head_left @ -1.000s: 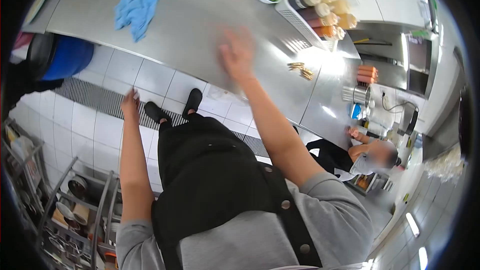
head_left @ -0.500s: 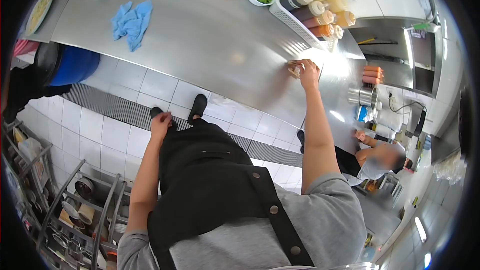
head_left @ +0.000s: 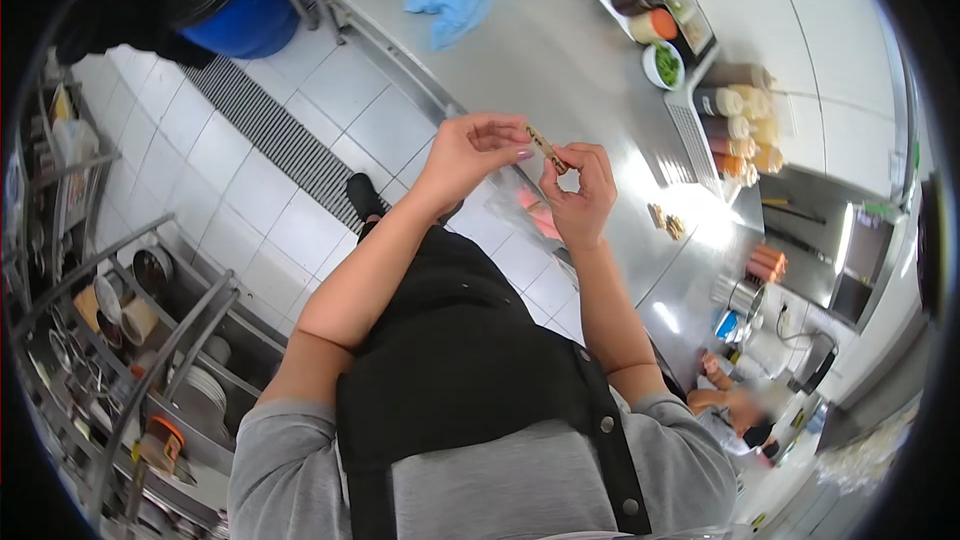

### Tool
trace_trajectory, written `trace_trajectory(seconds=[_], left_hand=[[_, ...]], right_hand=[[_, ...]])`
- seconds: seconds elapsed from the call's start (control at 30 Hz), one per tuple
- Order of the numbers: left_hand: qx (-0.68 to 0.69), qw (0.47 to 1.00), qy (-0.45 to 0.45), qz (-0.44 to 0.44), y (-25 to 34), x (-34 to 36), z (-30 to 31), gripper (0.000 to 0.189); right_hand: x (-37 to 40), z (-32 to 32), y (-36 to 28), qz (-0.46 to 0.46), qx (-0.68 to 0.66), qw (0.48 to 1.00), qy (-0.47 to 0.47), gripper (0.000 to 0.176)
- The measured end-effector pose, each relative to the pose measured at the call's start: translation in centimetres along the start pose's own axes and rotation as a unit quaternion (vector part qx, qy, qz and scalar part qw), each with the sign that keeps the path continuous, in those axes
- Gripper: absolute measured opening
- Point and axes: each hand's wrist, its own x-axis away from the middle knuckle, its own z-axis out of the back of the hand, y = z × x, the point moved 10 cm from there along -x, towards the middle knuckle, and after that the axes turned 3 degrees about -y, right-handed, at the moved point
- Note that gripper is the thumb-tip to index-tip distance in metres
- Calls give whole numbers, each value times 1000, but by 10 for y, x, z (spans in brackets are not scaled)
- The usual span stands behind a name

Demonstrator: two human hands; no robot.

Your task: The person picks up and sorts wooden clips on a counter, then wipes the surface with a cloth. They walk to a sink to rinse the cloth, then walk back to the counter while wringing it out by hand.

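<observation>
A small narrow tan packet with dark markings is pinched between the thumb and fingers of my right hand, above the front edge of the steel counter. At the packet's far end is my left hand, palm side showing. Its fingers are stretched out with the fingertips right at that end, and its thumb stands apart from them. On the counter, beyond my right hand, lie a few similar small tan pieces.
A crumpled blue cloth lies on the counter. Along the wall stand a white basket of squeeze bottles and a bowl of chopped greens. A blue barrel and metal rack are to the left. Another person works at far right.
My right hand has come back from the counter with the packet in it. My left hand has risen from my side to meet it. The view has turned.
</observation>
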Motion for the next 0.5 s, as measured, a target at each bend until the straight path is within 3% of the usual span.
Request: trace_trajectory(seconds=[0.23,0.5], left_hand=[[7,999,38,-37,48,33,64,37],[38,991,126,-24,57,51,135,23]], right_hand=[[-8,-73,-32,-4,-86,996,-6,26],[-14,-139,-63,-3,-98,991,-92,36]])
